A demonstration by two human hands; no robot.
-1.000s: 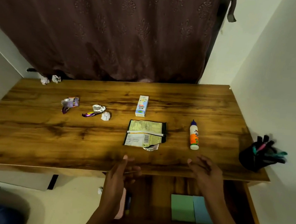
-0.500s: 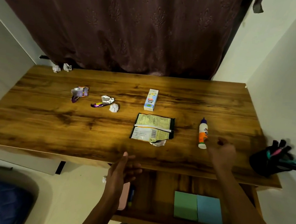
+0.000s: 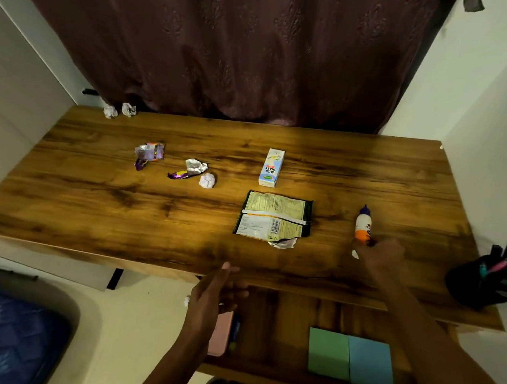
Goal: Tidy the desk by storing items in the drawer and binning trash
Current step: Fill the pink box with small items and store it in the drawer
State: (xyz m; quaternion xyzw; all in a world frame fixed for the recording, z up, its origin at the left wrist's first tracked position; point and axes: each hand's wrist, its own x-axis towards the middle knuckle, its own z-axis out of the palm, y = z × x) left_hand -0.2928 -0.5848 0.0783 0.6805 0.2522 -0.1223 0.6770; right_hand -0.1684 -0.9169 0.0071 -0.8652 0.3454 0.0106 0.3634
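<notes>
I see the right hand gripping the glue bottle, the left hand relaxed (holding nothing); the drawer holds sticky notes.

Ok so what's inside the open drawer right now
In the drawer: a green pad and a blue pad side by side, plus a pink item and a dark pen-like thing at its left end. The left hand covers part of those; the desk hides the back.

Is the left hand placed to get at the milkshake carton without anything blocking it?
Probably yes. The left hand hovers open at the desk's near edge, and bare wood leads to the milkshake carton; only the flat snack packet lies slightly right of that path.
</notes>
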